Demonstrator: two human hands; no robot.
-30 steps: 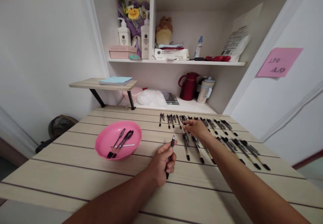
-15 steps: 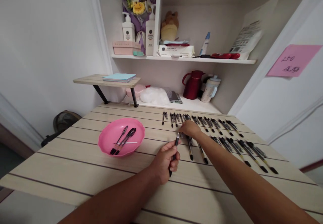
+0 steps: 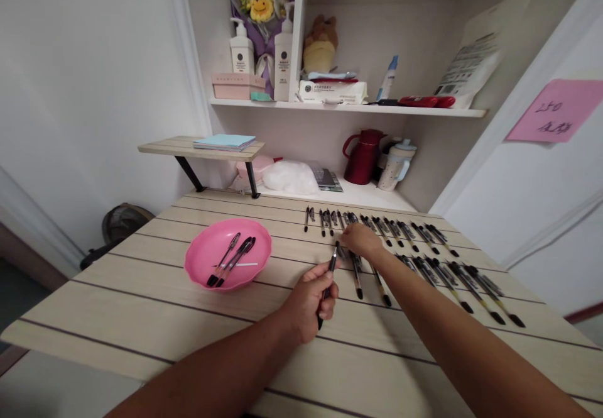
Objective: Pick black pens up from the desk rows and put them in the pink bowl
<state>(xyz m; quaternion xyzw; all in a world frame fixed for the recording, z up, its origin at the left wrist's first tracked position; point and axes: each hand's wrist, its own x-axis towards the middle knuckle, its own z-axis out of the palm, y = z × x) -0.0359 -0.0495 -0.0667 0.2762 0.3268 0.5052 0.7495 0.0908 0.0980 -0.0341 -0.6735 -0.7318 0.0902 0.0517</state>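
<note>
Your L hand [image 3: 311,300] is clenched round a pen [image 3: 332,263] mid-frame, tip up, prob. to leave that end free for your R hand [image 3: 362,239]. R is bunched by the tip; can't tell what it pinches. Rows of pens [image 3: 357,278] ctr-right, spaced for easy reach, I'd guess. Pink bowl [image 3: 203,245] at left w/ more. Striped table [image 3: 198,310], white shelf [image 3: 348,109] up top, note [image 3: 556,110] upper right.

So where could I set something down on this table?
The tabletop looks bare left of the pink bowl, in front of it down to the left forearm, and at the near side between that and the right forearm. The right is crowded: rows of pens lie on both sides of that arm.
</note>
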